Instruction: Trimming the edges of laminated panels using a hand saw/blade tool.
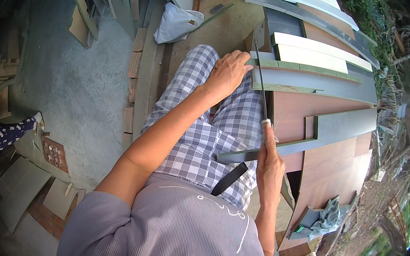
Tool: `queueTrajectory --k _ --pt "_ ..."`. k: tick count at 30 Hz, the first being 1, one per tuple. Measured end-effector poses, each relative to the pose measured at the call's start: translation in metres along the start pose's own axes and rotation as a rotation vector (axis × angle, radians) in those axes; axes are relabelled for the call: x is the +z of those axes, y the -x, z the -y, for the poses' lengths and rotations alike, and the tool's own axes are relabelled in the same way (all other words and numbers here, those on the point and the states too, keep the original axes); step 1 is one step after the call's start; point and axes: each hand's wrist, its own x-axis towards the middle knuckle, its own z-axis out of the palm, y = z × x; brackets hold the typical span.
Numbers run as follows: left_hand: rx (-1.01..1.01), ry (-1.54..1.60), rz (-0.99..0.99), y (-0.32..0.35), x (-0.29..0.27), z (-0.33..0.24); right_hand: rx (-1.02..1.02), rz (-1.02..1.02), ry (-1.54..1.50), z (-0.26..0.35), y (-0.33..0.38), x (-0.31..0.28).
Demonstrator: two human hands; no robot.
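My right hand is closed round the handle of a long, thin, dark tool, which could be a file or a narrow blade. Its shaft points away from me and crosses the near ends of the stacked strips. My left hand has its fingers bent together at the end of a narrow green-edged strip, seemingly gripping it. Just below lies a wider grey board with a green edge. Beyond the strip are white strips. A notched grey piece rests nearer me, its narrow end reaching over my lap.
Brown panels form the work surface at right, with a crumpled cloth near its corner. A white bag sits on the ground ahead. Boards lean at far left. Another person's patterned sleeve or trouser leg shows at left.
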Motion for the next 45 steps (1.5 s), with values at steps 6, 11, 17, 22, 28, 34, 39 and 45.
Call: queueTrajectory --k 6,11,17,22,28,34,39,45 --pt "0.022 -0.006 0.003 -0.003 0.002 -0.002 -0.013 -0.001 0.051 0.008 -0.069 0.020" --pt "0.015 0.004 0.011 -0.003 0.004 -0.004 -0.040 -0.052 0.101 0.006 -0.099 0.039" --pt "0.004 -0.015 -0.068 -0.002 0.002 -0.001 0.016 0.054 0.081 0.006 -0.041 0.011" --pt "-0.004 -0.025 -0.033 -0.001 0.003 -0.001 0.072 0.057 -0.015 0.000 0.007 -0.005" --pt "0.017 -0.045 -0.027 0.000 0.002 -0.002 0.181 0.179 0.036 0.013 -0.043 0.007" --pt "0.009 -0.039 0.004 0.001 0.005 -0.005 -0.044 -0.003 0.092 0.011 -0.112 0.035" --pt "0.004 -0.042 -0.073 0.002 0.003 0.001 0.011 0.065 0.025 0.014 -0.086 0.028" --pt "-0.040 -0.042 -0.021 0.001 0.000 -0.001 0.010 0.010 -0.010 0.002 0.004 0.000"
